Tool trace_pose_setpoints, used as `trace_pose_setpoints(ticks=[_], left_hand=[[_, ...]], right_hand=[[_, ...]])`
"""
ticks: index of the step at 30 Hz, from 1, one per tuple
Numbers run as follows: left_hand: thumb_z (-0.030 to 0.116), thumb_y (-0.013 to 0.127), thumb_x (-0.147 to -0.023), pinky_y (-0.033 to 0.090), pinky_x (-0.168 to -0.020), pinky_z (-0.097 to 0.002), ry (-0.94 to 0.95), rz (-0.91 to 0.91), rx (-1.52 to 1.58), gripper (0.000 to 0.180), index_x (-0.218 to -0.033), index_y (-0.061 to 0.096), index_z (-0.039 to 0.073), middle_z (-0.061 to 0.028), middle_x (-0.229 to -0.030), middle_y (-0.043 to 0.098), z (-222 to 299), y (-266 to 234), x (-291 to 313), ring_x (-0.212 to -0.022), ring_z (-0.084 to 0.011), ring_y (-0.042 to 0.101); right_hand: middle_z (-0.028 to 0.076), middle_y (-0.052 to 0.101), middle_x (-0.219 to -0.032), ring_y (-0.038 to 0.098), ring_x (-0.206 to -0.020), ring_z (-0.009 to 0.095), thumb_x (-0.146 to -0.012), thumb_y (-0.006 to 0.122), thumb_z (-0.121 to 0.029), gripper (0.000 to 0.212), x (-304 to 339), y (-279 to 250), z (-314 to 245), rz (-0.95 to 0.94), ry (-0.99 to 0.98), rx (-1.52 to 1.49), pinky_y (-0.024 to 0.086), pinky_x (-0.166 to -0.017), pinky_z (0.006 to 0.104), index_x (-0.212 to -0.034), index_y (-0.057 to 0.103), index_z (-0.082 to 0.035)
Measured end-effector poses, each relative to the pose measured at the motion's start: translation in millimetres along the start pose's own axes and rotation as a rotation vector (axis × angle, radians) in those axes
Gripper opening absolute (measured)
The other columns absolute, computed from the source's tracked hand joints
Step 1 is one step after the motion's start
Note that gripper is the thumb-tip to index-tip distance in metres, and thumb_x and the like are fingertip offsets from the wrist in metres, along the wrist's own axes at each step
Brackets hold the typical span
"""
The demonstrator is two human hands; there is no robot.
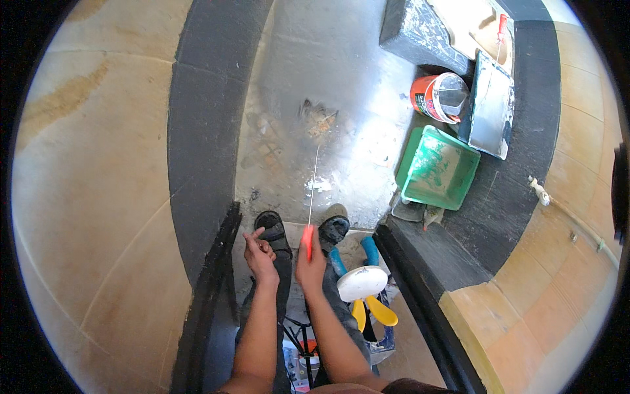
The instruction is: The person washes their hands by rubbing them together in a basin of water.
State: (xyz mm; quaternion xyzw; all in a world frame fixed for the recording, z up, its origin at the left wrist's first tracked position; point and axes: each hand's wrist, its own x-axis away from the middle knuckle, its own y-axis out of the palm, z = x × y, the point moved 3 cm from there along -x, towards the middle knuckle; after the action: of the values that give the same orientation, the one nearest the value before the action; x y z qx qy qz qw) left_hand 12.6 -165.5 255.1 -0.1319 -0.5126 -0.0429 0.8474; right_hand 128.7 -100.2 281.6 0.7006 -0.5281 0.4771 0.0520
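My right hand is closed around the red handle of a tool with a long, thin metal rod. Its rod points away from me over the wet-looking grey floor, toward a rough, blotchy patch. What sits at the rod's far end cannot be made out. My left hand hovers to the left of the handle, index finger stretched out and the other fingers loosely bent, with nothing visible in it. Below my hands are my feet in dark sandals.
At right stand a green plastic tub, a red bucket and a pale, stained tray. Another red-handled tool lies farther back. A white disc with yellow parts is beside my right leg. Black frame edges flank me.
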Motion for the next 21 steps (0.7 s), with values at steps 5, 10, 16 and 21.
trace_pose_setpoints(ticks=[5, 10, 16, 21], left_hand=[[0.055, 0.038, -0.11, 0.026, -0.051, -0.0268, 0.039, 0.043, -0.037, 0.058, -0.116, 0.066, 0.005, 0.0052, -0.066, 0.036, 18.5, -8.3, 5.2, -0.055, -0.006, 0.032], [0.056, 0.04, -0.11, 0.025, -0.05, -0.0269, 0.006, -0.078, 0.0, 0.058, -0.115, 0.067, 0.005, 0.0052, -0.065, 0.037, -0.9, 40.2, 7.6, -0.053, -0.0059, 0.032], [0.057, 0.042, -0.109, 0.024, -0.049, -0.0263, 0.051, -0.011, -0.007, 0.059, -0.114, 0.067, 0.004, 0.0054, -0.065, 0.037, 18.3, 14.8, 5.3, -0.053, -0.0055, 0.031], [0.058, 0.042, -0.109, 0.025, -0.049, -0.0255, 0.016, -0.052, -0.003, 0.057, -0.114, 0.066, 0.006, 0.0059, -0.066, 0.037, 1.5, 20.1, 5.3, -0.053, -0.0053, 0.031]], right_hand=[[0.024, 0.061, -0.141, 0.058, -0.13, 0.041, -0.102, 0.053, -0.032, 0.056, -194.9, 41.5, -132.4, 0.087, -0.172, -0.083, 0.045, -0.109, 0.0453, -0.152, 0.049, -0.007], [0.025, 0.069, -0.09, 0.072, -0.077, 0.036, -0.097, 0.062, -0.041, 0.049, -423.9, -40.5, -287.2, 0.111, -0.039, -0.273, 0.057, -0.069, 0.0488, -0.117, 0.062, 0.003], [0.0, 0.045, -0.063, 0.046, -0.047, 0.015, -0.103, 0.064, -0.036, 0.032, -352.6, -78.5, -365.5, -0.36, 0.002, -0.698, 0.04, -0.043, 0.0315, -0.088, 0.051, -0.011], [0.004, 0.061, -0.073, 0.059, -0.055, 0.013, -0.101, 0.065, -0.036, 0.048, -220.6, -110.2, -181.4, 0.043, -0.263, -0.149, 0.045, -0.046, 0.0309, -0.136, 0.059, -0.004]])
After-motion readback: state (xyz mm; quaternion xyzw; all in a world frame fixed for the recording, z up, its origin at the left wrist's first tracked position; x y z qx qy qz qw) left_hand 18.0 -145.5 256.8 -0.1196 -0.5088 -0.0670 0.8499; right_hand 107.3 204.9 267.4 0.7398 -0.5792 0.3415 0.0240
